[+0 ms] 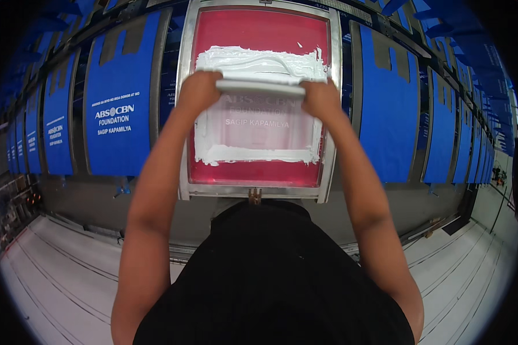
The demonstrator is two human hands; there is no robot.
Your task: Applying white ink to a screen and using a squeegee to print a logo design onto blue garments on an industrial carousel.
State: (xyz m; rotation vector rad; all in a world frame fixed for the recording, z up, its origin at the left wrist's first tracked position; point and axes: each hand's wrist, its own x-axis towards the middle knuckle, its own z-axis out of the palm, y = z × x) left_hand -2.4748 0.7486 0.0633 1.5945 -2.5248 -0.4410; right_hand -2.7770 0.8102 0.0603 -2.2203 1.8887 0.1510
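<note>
L hand (200,91) curled tight round L end of pale squeegee (261,87), R hand (321,99) same at R end; hands well apart, fingers closed. Squeegee approx. level, motion-blurred, over mid of screen (259,27); blade contact unclear from here. Screen red, rect., in dull metal frame (185,123). White ink (236,58) thick, ridged, ragged-edged. Smooth blue pcs. (118,86) both sides, w/ white print.

The silver rectangular metal frame (293,192) looks smooth, shiny; its red screen (259,29) glossy; the thick white paste (242,57) ridged; the blue cloth-like panel (121,80) at nine o'clock from it, matt.
</note>
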